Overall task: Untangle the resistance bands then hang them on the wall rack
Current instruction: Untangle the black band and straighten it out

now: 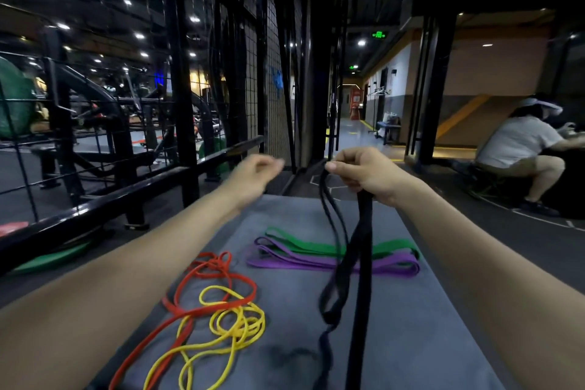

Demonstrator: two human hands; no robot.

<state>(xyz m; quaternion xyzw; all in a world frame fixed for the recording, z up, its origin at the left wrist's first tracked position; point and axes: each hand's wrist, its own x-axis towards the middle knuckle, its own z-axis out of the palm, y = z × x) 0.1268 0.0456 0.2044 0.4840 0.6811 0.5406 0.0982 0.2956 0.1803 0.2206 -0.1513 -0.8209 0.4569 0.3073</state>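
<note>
Resistance bands are mostly lying on the grey mat [411, 342] from where I'm watching: tangled yellow band [235, 323] and red band [202, 286] nearest, purple band [392, 266] and green band [316, 245] flat behind them. Right hand [368, 172] is raised, fingers curled round the black bands [361, 250] dangling to the mat, while the left hand [253, 174] is blurred beside it, fingers loosely curled, holding nothing. Further back there's a black wire cage [253, 79] left and a crouching person [522, 149] right.

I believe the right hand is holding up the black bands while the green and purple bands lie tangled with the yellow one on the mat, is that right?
Not quite. In the head view, the red band, not the green and purple bands, is tangled with the yellow one. The right hand does hold the black bands.
</note>
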